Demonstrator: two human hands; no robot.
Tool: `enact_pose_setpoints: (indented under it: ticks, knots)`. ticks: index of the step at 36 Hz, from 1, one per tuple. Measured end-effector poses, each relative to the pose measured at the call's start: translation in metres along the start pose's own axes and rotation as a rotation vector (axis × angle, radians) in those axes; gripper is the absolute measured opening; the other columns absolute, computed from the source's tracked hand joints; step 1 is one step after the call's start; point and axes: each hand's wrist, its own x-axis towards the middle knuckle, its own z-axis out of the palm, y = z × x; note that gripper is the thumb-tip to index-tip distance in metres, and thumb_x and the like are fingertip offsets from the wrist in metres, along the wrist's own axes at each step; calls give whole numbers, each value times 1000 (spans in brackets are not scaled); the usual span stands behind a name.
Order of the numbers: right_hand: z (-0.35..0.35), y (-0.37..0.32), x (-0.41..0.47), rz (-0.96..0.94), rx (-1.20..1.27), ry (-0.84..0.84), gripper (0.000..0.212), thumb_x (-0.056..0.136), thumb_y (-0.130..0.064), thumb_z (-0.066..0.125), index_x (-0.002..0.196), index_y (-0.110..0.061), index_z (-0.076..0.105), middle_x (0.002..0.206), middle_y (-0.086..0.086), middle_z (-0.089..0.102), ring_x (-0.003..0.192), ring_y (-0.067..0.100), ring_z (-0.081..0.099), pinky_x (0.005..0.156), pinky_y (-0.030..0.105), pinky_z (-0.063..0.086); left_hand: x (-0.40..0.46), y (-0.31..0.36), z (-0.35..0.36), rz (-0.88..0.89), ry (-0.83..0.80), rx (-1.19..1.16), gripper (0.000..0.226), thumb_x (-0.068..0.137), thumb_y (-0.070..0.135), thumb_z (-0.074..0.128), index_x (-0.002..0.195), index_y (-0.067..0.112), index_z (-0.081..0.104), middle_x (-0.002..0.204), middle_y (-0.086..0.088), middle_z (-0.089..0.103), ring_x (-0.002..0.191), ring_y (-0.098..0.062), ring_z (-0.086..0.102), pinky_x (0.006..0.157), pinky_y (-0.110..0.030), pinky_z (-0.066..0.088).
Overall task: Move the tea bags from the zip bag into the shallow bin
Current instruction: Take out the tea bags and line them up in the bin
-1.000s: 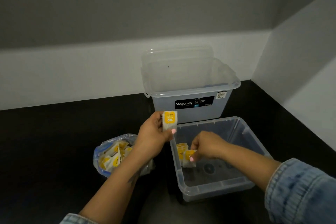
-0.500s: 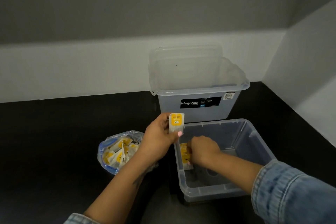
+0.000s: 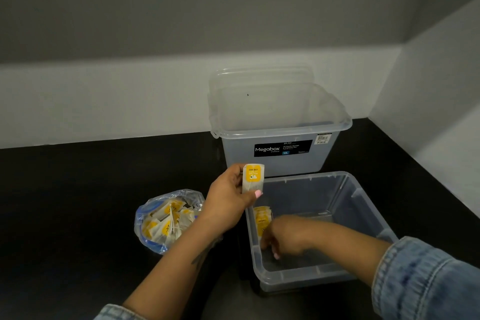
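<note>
My left hand (image 3: 228, 205) pinches one yellow-and-white tea bag (image 3: 253, 178) upright, above the far left corner of the clear shallow bin (image 3: 363, 202). My right hand (image 3: 285, 236) is down inside that bin by its left wall. Its curled fingers hold a few tea bags (image 3: 262, 217) that stand against the wall; the lower parts of these are hidden by the hand. The zip bag (image 3: 166, 223), open and with several tea bags inside, lies on the black surface left of the bin.
A taller clear Megabox bin (image 3: 280, 135) stands directly behind the shallow one, with a clear lid (image 3: 259, 80) leaning on the wall behind it. White walls close in the back and the right side.
My right hand has gone lower into the bin with its tea bags, close to the left wall. My left hand has kept its tea bag in the same place.
</note>
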Motion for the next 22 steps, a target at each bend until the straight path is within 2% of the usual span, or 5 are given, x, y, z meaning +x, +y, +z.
enact_pose_setpoints:
  ticks: [4,8,14,19,22]
  knots:
    - [2,-6,5,19,-39,-36,45,94,-14,56,138,-20,48,131,6,56,120,24,51,94,29,38,1,-3,0,-8,-15,-2,42,81,10,71,118,23,53,116,1,64,107,-14,62,92,-36,53]
    - [-1,-6,8,30,-26,-15,43,94,-16,57,137,-22,50,134,6,53,122,25,50,87,26,35,3,-6,0,5,-11,-21,41,80,8,72,114,23,54,113,0,66,104,-15,63,90,-36,54]
    - [-2,-4,6,9,36,-9,45,91,-21,63,134,-23,51,131,4,55,119,24,51,86,27,37,5,-9,-1,2,-28,-29,42,80,9,72,114,25,53,113,1,65,104,-13,63,89,-33,54]
    - [-17,3,-8,-58,160,49,41,84,-28,70,123,-26,58,112,-1,61,106,20,61,93,32,49,7,-7,-2,14,-36,-45,45,78,8,73,112,29,51,114,4,65,103,-11,64,83,-24,55]
    - [-34,12,-22,-89,281,128,36,81,-27,74,115,-23,61,94,-9,62,93,12,63,85,27,50,7,-3,-3,33,-45,-57,47,78,6,73,110,31,51,114,5,64,102,-9,63,78,-19,55]
